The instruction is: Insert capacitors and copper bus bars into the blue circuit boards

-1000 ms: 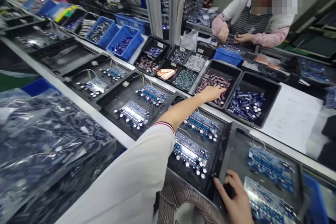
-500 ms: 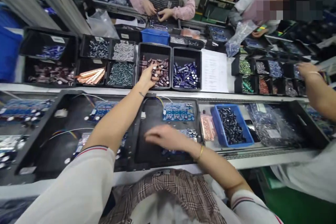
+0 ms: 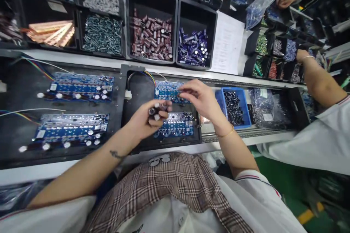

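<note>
I see a bunch of capacitors (image 3: 155, 111), dark cylinders with silver tops, clamped in the left hand (image 3: 146, 118), whose fingers curl shut around them. It hovers above a black tray (image 3: 136, 91) on the tabletop, between two blue boards: the far board (image 3: 166, 91) and the near board (image 3: 175, 125). The right hand (image 3: 199, 98) sits just beside the left, above the far board, its thumb and forefinger pinched together; whether something small is between them I cannot tell.

To the left, a larger tray (image 3: 16, 153) carries two longer boards with coloured wires. To the right of the hands stands a blue bin (image 3: 218, 96) of dark parts. Beyond the trays, black bins hold maroon capacitors (image 3: 151, 38), purple capacitors (image 3: 193, 47), grey screws (image 3: 102, 34) and copper strips (image 3: 50, 31). At the far right another person's arm (image 3: 318, 83) reaches toward small bins.
</note>
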Action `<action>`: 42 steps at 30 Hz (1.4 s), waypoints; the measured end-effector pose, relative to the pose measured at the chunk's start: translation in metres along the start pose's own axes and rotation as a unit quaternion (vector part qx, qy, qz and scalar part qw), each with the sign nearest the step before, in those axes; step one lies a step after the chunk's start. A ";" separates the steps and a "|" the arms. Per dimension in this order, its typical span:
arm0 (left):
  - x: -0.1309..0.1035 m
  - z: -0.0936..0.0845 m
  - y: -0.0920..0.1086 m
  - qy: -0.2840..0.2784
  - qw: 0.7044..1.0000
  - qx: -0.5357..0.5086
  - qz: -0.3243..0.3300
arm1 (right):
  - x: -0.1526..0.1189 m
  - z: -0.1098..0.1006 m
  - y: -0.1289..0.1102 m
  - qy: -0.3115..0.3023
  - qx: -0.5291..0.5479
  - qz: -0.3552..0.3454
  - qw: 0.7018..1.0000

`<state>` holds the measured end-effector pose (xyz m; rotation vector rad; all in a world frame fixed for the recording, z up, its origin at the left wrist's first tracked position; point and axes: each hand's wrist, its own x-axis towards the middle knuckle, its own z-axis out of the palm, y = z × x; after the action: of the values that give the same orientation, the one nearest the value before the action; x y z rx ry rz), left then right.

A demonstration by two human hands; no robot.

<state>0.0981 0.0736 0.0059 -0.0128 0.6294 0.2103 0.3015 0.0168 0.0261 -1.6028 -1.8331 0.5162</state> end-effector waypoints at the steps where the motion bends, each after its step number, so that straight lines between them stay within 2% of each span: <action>1: -0.004 -0.006 -0.012 0.013 0.999 -0.030 -0.012 | -0.008 0.004 0.007 -0.007 -0.015 0.013 1.000; 5: -0.014 -0.021 -0.045 0.061 0.994 -0.088 -0.029 | -0.020 0.023 0.030 -0.055 -0.107 0.017 0.993; 8: -0.017 -0.023 -0.054 0.073 0.994 -0.078 -0.011 | -0.015 0.034 0.034 -0.081 -0.190 0.011 0.978; 13: -0.018 -0.025 -0.045 0.049 0.998 -0.032 0.022 | -0.010 0.036 0.034 -0.099 -0.225 0.008 0.969; 17: -0.016 -0.026 -0.035 0.007 1.000 -0.014 0.009 | -0.008 0.035 0.034 -0.114 -0.234 0.002 0.966; 25: -0.014 -0.031 -0.020 0.014 0.999 -0.029 0.014 | -0.006 0.035 0.030 -0.127 -0.273 -0.014 0.954; 30: -0.019 -0.035 -0.019 -0.004 0.999 0.044 0.025 | -0.009 0.037 0.030 -0.151 -0.291 -0.068 0.942; 32: -0.021 -0.035 -0.021 0.007 0.994 0.097 0.055 | -0.011 0.036 0.022 -0.126 -0.256 -0.060 0.957; 34: -0.023 -0.033 -0.022 0.026 0.984 0.153 0.086 | -0.014 0.034 0.005 -0.098 -0.179 -0.033 0.978; 35: -0.023 -0.032 -0.022 0.035 0.978 0.179 0.097 | -0.015 0.033 -0.007 -0.102 -0.132 -0.023 0.986; 38: -0.026 -0.030 -0.024 0.042 0.969 0.219 0.109 | -0.020 0.032 -0.043 -0.173 -0.024 -0.023 0.984; 40: -0.026 -0.031 -0.026 0.028 0.972 0.210 0.100 | -0.023 0.031 -0.059 -0.200 -0.007 -0.016 0.980; 42: -0.026 -0.034 -0.027 0.011 0.978 0.188 0.087 | -0.023 0.029 -0.066 -0.208 -0.004 0.001 0.978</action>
<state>0.0627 0.0395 -0.0079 0.4060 0.6855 0.2569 0.2346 -0.0140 0.0441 -1.5869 -2.1340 0.9020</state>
